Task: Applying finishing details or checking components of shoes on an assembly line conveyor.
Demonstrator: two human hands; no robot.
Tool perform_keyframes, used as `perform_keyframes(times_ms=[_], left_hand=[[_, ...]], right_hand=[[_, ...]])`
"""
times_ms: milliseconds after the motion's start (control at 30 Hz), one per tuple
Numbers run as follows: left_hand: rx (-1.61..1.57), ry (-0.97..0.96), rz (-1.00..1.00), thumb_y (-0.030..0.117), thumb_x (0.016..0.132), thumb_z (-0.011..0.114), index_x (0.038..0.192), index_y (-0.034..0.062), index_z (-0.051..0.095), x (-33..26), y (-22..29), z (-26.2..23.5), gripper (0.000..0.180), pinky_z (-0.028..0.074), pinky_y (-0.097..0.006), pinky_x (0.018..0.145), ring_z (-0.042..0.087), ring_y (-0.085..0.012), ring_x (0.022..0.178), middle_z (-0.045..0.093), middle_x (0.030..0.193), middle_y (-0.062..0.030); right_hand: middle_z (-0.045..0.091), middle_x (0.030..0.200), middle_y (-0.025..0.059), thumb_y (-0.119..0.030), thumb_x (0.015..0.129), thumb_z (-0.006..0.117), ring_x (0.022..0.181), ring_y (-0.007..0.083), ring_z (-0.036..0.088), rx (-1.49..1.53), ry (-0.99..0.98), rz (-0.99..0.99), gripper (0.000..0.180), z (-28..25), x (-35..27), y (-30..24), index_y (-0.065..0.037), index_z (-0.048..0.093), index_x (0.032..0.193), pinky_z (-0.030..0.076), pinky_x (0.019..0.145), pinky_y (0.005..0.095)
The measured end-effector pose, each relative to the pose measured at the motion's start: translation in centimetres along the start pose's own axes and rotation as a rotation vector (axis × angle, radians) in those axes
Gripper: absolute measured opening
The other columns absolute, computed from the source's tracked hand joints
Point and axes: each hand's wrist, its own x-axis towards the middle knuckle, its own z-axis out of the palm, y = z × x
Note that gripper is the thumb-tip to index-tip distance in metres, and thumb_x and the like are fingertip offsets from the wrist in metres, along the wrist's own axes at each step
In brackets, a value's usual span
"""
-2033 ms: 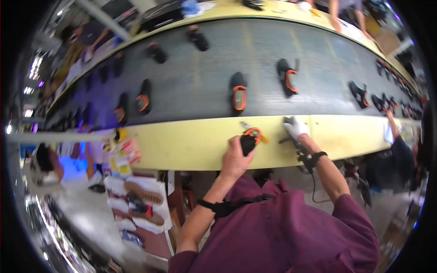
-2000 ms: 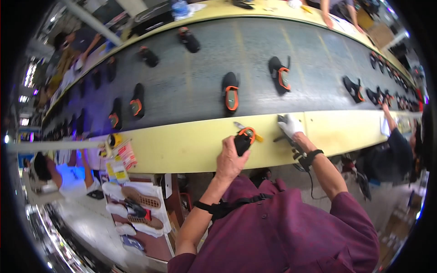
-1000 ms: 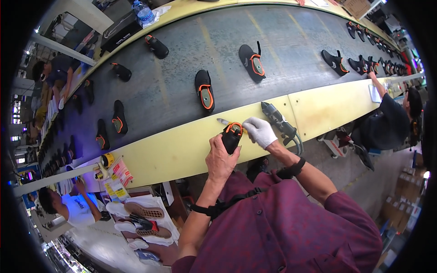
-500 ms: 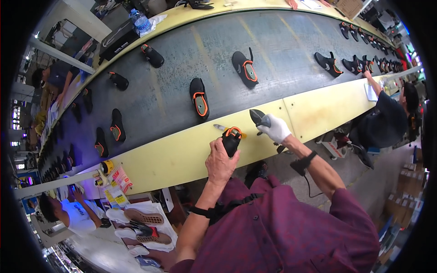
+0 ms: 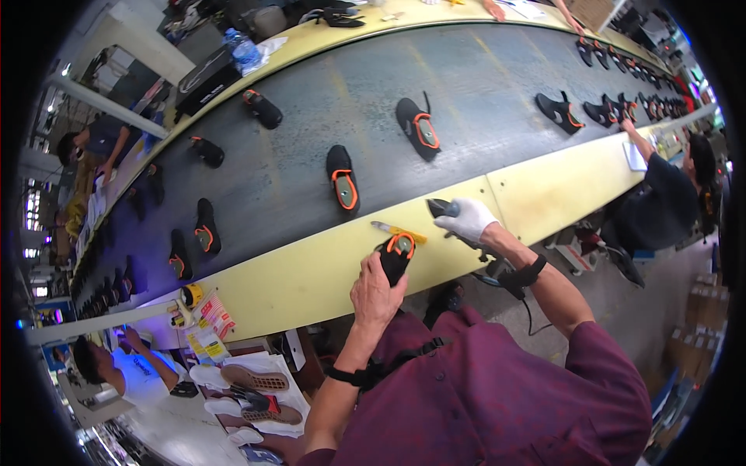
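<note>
Left hand (image 5: pixel 377 289) grips black shoe w/ orange trim (image 5: pixel 395 257); gloved right hand (image 5: pixel 470 220) just beside holds dark tool (image 5: pixel 441 207) over yellow worktop (image 5: pixel 311 272).

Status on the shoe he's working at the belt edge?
Done: nothing finished is visible on this shoe. In hand: left hand grips the black shoe with orange trim at the yellow ledge; gloved right hand holds a dark tool beside it. Left: more shoes, like this one, ride the conveyor belt.

My left grip (image 5: pixel 378 291) holds a black shoe (image 5: pixel 395 256) (orange-trimmed) over the yellow table (image 5: pixel 311 272); my gloved right grip (image 5: pixel 468 220) clasps a dark tool (image 5: pixel 441 207).
</note>
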Motion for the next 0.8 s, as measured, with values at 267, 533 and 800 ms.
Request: perform_keyframes(times_ms=[267,533,800], left_hand=[[-1.135,-0.019,-0.796,0.043,0.096,0.077,0.131,0.0006,0.065,-4.0,-10.0,-0.9,0.057,0.063,-0.038,0.064,0.073,-0.0196,0.067,0.076,0.103,-0.011],[-1.212,0.462,-0.636,0.034,0.098,0.08,0.146,-0.0005,0.055,7.2,-21.9,-9.2,0.064,0.066,-0.039,0.077,0.07,-0.0202,0.108,0.067,0.131,-0.0148],[-0.375,0.338,-0.625,0.045,0.091,0.085,0.147,0.0009,0.055,19.4,-43.2,-4.5,0.078,0.049,-0.043,0.109,0.067,-0.0326,0.127,0.069,0.135,-0.0198]], right_hand=[[0.078,0.104,0.0263,-0.046,0.089,0.08,0.1,0.0429,0.076,-0.287,0.148,0.079,0.053,4.1,7.7,9.8,0.001,0.073,0.112,0.059,0.088,0.0479],[0.073,0.114,0.0213,-0.03,0.092,0.08,0.107,0.0417,0.071,-0.44,0.4,-0.277,0.036,5.5,10.2,2.0,-0.004,0.072,0.117,0.058,0.093,0.0497],[0.072,0.118,0.0215,-0.038,0.091,0.077,0.11,0.0445,0.07,-0.41,-0.12,-0.188,0.04,15.6,18.4,-7.6,-0.007,0.072,0.116,0.058,0.096,0.0498]])
